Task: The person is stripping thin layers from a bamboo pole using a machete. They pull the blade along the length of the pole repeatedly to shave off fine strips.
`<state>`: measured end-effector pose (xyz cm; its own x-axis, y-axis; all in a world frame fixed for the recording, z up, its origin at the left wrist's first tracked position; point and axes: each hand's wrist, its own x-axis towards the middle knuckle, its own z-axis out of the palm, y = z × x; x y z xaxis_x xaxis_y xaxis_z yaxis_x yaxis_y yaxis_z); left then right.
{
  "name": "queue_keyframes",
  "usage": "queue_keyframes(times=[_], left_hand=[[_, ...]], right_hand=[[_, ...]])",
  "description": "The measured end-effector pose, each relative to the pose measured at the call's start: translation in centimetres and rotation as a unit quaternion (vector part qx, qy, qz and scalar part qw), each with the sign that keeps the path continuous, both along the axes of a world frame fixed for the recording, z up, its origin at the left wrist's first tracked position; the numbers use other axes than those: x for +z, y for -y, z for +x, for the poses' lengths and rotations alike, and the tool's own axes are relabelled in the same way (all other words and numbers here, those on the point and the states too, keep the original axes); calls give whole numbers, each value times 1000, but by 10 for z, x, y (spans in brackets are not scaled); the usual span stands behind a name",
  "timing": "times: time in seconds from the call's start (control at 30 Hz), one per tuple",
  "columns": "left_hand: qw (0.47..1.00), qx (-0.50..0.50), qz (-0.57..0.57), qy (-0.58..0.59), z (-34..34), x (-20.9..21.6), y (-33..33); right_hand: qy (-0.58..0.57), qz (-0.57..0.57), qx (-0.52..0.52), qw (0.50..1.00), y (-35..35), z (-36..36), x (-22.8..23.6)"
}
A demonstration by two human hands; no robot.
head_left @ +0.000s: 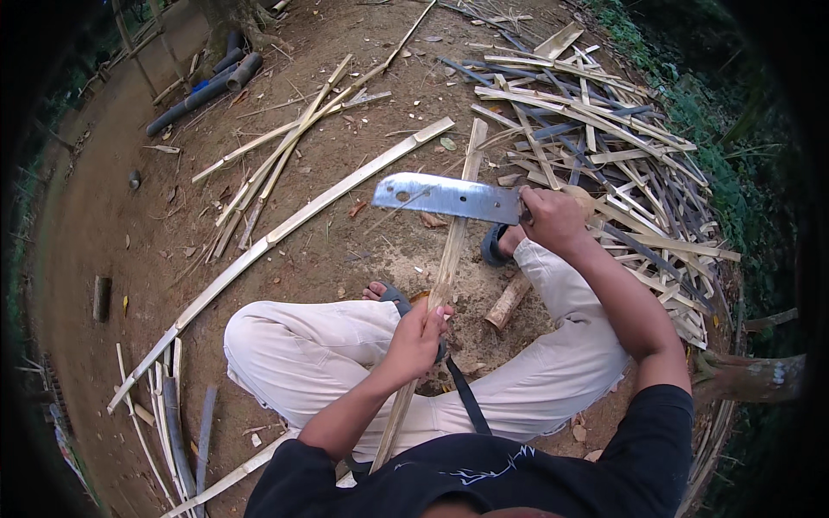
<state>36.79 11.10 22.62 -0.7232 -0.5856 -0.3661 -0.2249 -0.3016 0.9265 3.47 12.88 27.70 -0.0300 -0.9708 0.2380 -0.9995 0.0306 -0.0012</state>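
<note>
A black T-shirt point(358, 475) sits below the left fingers point(435, 318), which grasp a bamboo slat point(452, 251) running ahead of and behind them; the right fingers point(531, 204) clench a machete point(440, 197) crossing over the slat.

- Left hand point(414, 341): low, near the middle, curled closed, between the bent legs point(561, 298).
- Left forearm point(358, 407): slants forward and rightward from the elbow.
- Right hand point(557, 222): farther forward, well apart from the left, its fingers point(532, 207) wrapped in a grip.
- Right forearm point(629, 300): angles forward and inward from a bent elbow.
</note>
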Motion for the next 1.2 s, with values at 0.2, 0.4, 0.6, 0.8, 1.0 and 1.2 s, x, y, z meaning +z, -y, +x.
queue_keyframes(times=[0.2, 0.4, 0.6, 0.8, 1.0, 1.2], left_hand=[[998, -46, -43, 11, -8, 13, 3], [1000, -4, -21, 2, 5, -1, -2], [1000, -16, 6, -1, 3, -6, 0], [999, -22, 17, 42, 22, 26, 8], [986, -29, 155, -47, 17, 36, 23], [933, -18, 308, -186, 5, 18, 45]], right_hand=[[9, 25, -163, 986, 1, -55, -10], [-26, 20, 40, 999, 8, -21, -11], [7, 9, -131, 991, 20, -45, -7], [-66, -17, -51, 996, 22, -41, 1], [64, 45, -316, 946, 1, -62, 15], [243, -35, -315, 917, -7, -64, -1]])
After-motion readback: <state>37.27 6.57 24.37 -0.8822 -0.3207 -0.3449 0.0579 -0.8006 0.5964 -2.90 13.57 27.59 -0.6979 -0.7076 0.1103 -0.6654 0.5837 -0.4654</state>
